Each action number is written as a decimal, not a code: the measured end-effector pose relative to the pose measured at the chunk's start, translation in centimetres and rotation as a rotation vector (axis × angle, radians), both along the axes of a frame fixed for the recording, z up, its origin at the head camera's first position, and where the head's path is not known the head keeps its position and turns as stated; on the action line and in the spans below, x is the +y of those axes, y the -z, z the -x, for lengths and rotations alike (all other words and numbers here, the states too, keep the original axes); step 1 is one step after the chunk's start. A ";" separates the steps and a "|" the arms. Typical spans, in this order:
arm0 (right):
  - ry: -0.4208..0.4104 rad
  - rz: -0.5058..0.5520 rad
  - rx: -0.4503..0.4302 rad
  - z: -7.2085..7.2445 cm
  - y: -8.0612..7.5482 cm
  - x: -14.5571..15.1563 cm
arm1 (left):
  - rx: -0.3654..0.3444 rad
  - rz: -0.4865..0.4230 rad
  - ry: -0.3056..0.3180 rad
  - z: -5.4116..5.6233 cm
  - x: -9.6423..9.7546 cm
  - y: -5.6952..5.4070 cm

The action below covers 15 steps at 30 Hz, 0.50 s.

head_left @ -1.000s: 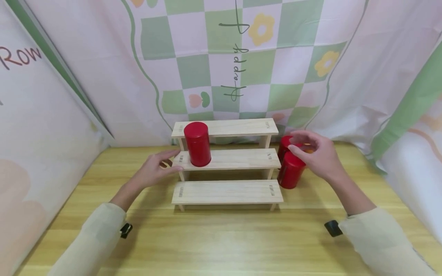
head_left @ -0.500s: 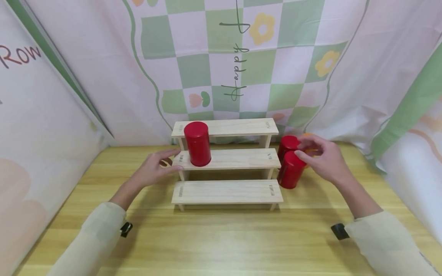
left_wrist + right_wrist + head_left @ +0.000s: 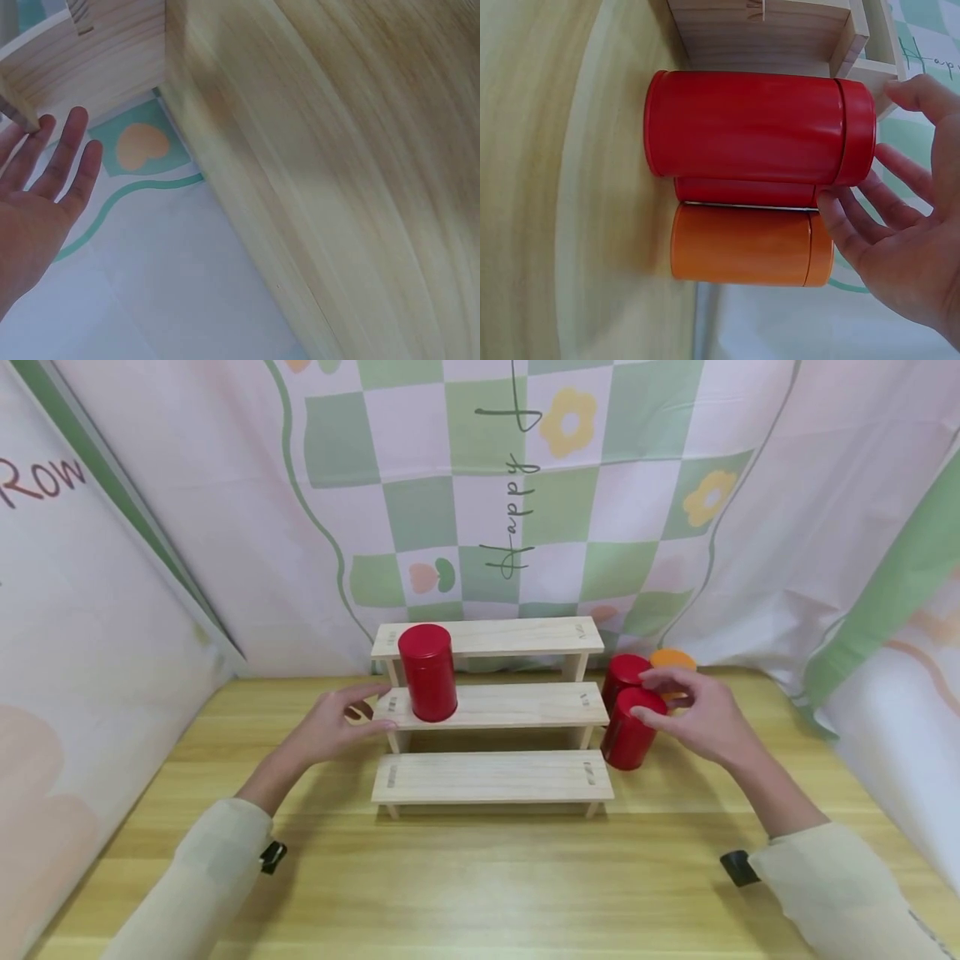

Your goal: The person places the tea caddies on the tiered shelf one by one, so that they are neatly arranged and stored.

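Wood-grain table [image 3: 480, 885]: right hand [image 3: 701, 712], fingers parted, now brackets front red cylindrical tin [image 3: 628, 739], within grasp; left hand [image 3: 330, 727] pinches pale wooden shelf [image 3: 517, 706].

Table [image 3: 480, 877] — rack [image 3: 491, 777], red cans [image 3: 628, 739], orange can [image 3: 739, 244]

You had three red canisters [image 3: 429, 677] and one orange canister [image 3: 739, 244], four in all. You had one wooden stand [image 3: 495, 777] with three steps, one table [image 3: 480, 877], one left hand [image 3: 337, 724] and one right hand [image 3: 705, 714], two sleeves [image 3: 217, 852] and two yellow printed flowers [image 3: 567, 422].
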State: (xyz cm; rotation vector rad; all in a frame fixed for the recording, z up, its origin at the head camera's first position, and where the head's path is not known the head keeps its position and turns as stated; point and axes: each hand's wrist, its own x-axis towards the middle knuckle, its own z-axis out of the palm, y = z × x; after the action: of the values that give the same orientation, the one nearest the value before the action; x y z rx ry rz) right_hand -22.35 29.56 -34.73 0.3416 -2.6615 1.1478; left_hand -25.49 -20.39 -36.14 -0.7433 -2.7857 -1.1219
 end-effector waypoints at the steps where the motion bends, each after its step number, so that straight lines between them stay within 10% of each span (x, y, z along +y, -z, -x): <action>1: -0.002 -0.002 -0.007 0.0 0.1 0.0 | -0.001 -0.001 0.000 0.0 0.0 0.0; 15: -0.029 -0.038 -0.002 -0.3 1.0 0.3 | -0.042 -0.009 -0.013 -0.1 0.1 0.0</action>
State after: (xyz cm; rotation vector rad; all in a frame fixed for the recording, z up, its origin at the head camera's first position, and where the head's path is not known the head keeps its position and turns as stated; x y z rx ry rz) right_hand -22.06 29.81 -35.71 0.3876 -2.6917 1.1074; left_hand -25.39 -20.29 -36.14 -0.7076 -2.8141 -1.1601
